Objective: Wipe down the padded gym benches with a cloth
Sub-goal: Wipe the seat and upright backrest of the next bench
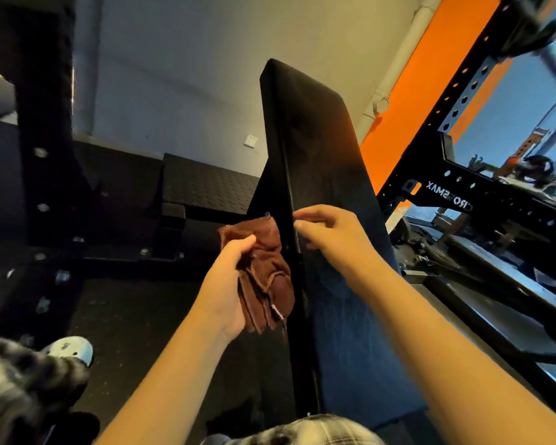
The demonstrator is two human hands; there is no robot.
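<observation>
Brown cloth (264,274) bunched in left hand (235,284) beside pad (318,139); right hand (331,232) curled at its edge, grip unclear. Top judged unwiped.

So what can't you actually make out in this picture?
Head view, all of it:
- Left hand fingers: hidden behind the brown cloth.
- Right hand: whether its fingertips pinch the bench pad edge, too dark to tell.
- Pad's lower end: behind plaid clothing and the bottom edge.
- Object at top right: blurred, cut off by the frame.
</observation>
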